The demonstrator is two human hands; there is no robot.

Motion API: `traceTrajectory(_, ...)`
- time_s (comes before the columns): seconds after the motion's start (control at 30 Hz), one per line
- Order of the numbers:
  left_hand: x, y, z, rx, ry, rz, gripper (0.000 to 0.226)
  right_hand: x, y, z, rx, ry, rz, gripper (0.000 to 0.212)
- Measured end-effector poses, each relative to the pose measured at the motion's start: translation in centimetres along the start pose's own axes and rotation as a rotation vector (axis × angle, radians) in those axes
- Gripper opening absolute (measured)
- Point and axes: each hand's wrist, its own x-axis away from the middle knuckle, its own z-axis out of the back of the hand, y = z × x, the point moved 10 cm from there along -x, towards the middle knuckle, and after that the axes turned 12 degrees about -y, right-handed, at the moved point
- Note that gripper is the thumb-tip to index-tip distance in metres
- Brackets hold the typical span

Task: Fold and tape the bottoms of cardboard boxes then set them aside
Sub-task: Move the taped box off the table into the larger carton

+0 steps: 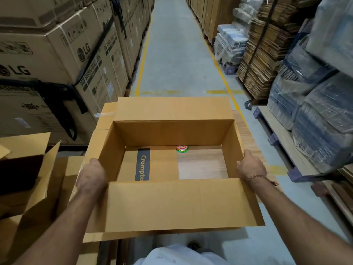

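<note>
Both hands hold an open box (172,134) over the bench (246,134).

The left hand (92,175) curls over the box's left wall, fingers hidden inside or behind the cardboard; the right hand (250,165) grips the right wall at its near corner, thumb on the rim. The box stands open through top and bottom, its near flap (181,205) and far flap (173,109) spread outward. Through the box shows the wooden bench on the right, a flat carton (143,165) printed "Crompton" on the left, and a round red-green sticker (182,148) by the far wall. Left of the box sits another opened carton (28,169).
</note>
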Motion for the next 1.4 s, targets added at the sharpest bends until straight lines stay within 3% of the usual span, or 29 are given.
traceTrajectory(0.13, 0.1, -0.1, 0.0, 0.001, -0.007, 0.008, 0.018, 1.0, 1.6, -1.7, -0.069, -0.094, -0.117, 0.034)
traceTrajectory(0.3, 0.1, 0.2, -0.1, -0.005, -0.018, 0.001, 0.02, 2.2, 1.7, -2.1, -0.219, -0.09, -0.114, 0.03)
traceTrajectory(0.77, -1.1, -0.9, -0.6, 0.103, 0.007, -0.023, 0.019, 3.1, 0.6, -0.9, -0.266, -0.112, -0.149, 0.029)
traceTrajectory(0.9, -1.1, -0.9, -0.5, 0.036, -0.071, 0.025, 0.027, 4.1, 2.3, -1.1, -0.456, -0.071, -0.171, 0.062)
traceTrajectory(1.03, -3.2, 0.2, 0.2, 0.048, -0.09, 0.034, 0.071, 6.7, 6.3, -1.4, -0.52, 0.044, -0.398, 0.095)
traceTrajectory(1.17, -7.1, 3.9, 1.6, 0.04, -0.068, -0.091, 0.08, 6.7, 5.8, -3.9, -0.754, -0.149, -0.335, 0.077)
traceTrajectory(1.27, -9.7, 6.9, 3.0, 0.065, -0.059, -0.16, 0.077, 7.3, 4.3, -3.2, -0.899, -0.215, -0.226, 0.039)
traceTrajectory(1.4, -12.2, 10.4, 4.4, 0.219, -0.128, -0.26, 0.089, 8.7, 3.5, -2.4, -1.08, -0.323, -0.167, 0.018)
